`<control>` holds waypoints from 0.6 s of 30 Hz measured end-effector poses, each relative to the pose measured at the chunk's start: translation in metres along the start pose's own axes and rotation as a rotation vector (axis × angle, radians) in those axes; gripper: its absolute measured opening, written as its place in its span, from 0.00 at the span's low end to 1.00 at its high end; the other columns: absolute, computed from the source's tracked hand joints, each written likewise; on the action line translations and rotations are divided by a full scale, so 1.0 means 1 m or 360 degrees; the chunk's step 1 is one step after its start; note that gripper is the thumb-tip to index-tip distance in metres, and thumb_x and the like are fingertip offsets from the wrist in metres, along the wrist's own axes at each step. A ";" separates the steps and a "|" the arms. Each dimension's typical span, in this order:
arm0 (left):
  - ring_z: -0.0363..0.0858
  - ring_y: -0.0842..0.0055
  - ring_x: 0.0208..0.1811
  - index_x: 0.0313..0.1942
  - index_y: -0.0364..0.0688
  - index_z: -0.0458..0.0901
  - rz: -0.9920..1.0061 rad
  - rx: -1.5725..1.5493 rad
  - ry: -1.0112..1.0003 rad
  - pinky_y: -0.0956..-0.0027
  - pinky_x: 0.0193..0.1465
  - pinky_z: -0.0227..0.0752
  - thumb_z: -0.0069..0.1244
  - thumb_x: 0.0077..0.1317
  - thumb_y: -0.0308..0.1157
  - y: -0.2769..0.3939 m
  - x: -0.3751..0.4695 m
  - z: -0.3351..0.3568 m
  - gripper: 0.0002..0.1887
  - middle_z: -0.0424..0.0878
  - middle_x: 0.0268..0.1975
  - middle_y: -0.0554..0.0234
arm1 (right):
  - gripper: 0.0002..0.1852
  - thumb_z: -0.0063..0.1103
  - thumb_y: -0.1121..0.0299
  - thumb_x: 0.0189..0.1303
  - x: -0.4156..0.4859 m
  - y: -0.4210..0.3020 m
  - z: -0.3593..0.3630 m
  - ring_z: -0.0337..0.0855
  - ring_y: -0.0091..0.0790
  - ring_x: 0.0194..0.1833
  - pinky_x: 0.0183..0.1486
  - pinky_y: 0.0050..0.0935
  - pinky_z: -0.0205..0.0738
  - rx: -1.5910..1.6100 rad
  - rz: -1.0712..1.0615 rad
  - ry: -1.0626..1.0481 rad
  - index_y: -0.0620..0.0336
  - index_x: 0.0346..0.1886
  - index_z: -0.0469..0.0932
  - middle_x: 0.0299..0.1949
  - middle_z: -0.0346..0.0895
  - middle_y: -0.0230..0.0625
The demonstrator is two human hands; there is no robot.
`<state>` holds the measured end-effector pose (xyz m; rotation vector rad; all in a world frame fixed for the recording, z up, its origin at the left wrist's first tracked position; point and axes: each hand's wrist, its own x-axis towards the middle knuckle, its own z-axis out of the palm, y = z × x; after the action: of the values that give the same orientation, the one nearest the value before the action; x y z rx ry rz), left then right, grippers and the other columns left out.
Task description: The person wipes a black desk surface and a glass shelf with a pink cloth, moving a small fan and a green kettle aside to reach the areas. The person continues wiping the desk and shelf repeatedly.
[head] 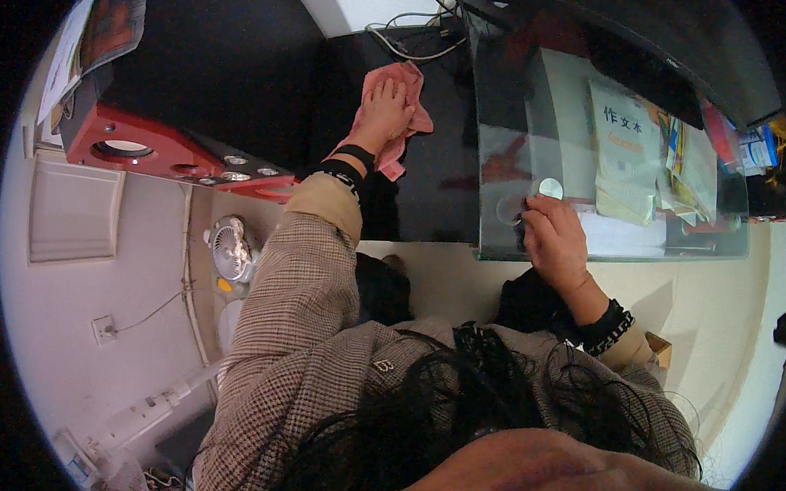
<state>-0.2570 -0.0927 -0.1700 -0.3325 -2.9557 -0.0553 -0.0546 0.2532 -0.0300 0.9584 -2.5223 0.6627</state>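
My left hand [386, 114] lies on a pink cloth [425, 117], fingers spread over it and pressing it against a glossy black tabletop [440, 202]. Part of the cloth trails back beneath my wrist. To the right, my right hand [554, 235] rests with bent fingers on a raised clear glass shelf [500, 239], near its front edge. Just beyond the fingertips is a round, silvery disc [551, 188], apparently a support fitting of the glass. Whether the fingertips pinch anything is not clear.
Cables [413, 51] lie loosely at the back. A printed booklet [623, 150] and papers [691, 171] show at the glass, below a black monitor [685, 61]. At left stands a black cabinet with a red front panel [156, 146]. A small fan [232, 249] sits lower down.
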 end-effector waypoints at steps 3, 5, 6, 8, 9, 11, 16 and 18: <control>0.60 0.51 0.72 0.67 0.41 0.66 0.0078 0.0051 -0.0039 0.48 0.73 0.50 0.42 0.70 0.48 -0.001 0.004 -0.003 0.30 0.64 0.70 0.45 | 0.16 0.65 0.78 0.47 0.000 0.000 0.001 0.77 0.49 0.53 0.55 0.43 0.73 -0.0006 0.0025 -0.0008 0.62 0.43 0.77 0.50 0.77 0.42; 0.60 0.51 0.71 0.67 0.41 0.66 0.0181 0.0074 -0.0033 0.48 0.73 0.50 0.41 0.71 0.49 -0.001 0.014 -0.003 0.30 0.64 0.70 0.45 | 0.16 0.64 0.79 0.47 0.000 0.000 0.000 0.77 0.49 0.53 0.55 0.44 0.73 0.0003 0.0046 -0.0036 0.62 0.43 0.77 0.50 0.77 0.43; 0.61 0.51 0.71 0.67 0.41 0.66 0.0217 0.0050 0.0000 0.48 0.73 0.51 0.41 0.71 0.49 -0.004 0.019 0.003 0.30 0.64 0.70 0.45 | 0.16 0.64 0.79 0.47 0.000 -0.001 -0.002 0.77 0.49 0.53 0.54 0.44 0.73 0.0017 0.0047 -0.0066 0.62 0.43 0.77 0.50 0.77 0.43; 0.62 0.50 0.70 0.67 0.41 0.66 0.0290 0.0003 0.0069 0.48 0.72 0.51 0.41 0.71 0.49 -0.011 0.034 0.014 0.30 0.65 0.69 0.45 | 0.17 0.64 0.79 0.47 0.002 0.000 -0.003 0.77 0.50 0.52 0.54 0.45 0.74 0.0034 0.0039 -0.0094 0.61 0.43 0.77 0.50 0.77 0.43; 0.63 0.51 0.69 0.65 0.41 0.67 0.0292 0.0022 0.0088 0.48 0.71 0.53 0.42 0.70 0.48 -0.009 0.041 0.015 0.29 0.67 0.68 0.45 | 0.17 0.64 0.79 0.47 0.002 0.000 -0.002 0.77 0.50 0.52 0.53 0.46 0.74 0.0035 0.0038 -0.0097 0.61 0.43 0.77 0.50 0.77 0.43; 0.65 0.53 0.68 0.63 0.41 0.70 0.0294 0.0061 0.0125 0.47 0.69 0.56 0.44 0.68 0.46 -0.005 0.059 0.017 0.27 0.69 0.66 0.47 | 0.18 0.64 0.79 0.46 0.001 0.001 -0.001 0.77 0.51 0.52 0.53 0.47 0.74 0.0044 0.0043 -0.0107 0.60 0.44 0.77 0.50 0.77 0.44; 0.64 0.54 0.69 0.64 0.42 0.70 0.0269 0.0027 0.0117 0.49 0.71 0.54 0.44 0.68 0.47 -0.005 0.101 0.026 0.28 0.69 0.66 0.49 | 0.20 0.65 0.80 0.44 0.000 0.004 0.000 0.77 0.53 0.51 0.51 0.48 0.74 0.0046 0.0079 -0.0120 0.59 0.44 0.76 0.50 0.76 0.43; 0.64 0.54 0.69 0.65 0.44 0.70 0.0204 0.0066 0.0017 0.47 0.73 0.49 0.43 0.68 0.47 -0.010 0.117 0.032 0.29 0.69 0.67 0.50 | 0.20 0.65 0.80 0.44 0.003 0.003 -0.001 0.77 0.53 0.51 0.51 0.48 0.74 0.0058 0.0091 -0.0175 0.59 0.44 0.76 0.50 0.76 0.43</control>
<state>-0.3764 -0.0750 -0.1825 -0.5132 -2.9124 0.0200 -0.0583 0.2543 -0.0284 0.9632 -2.6510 0.6925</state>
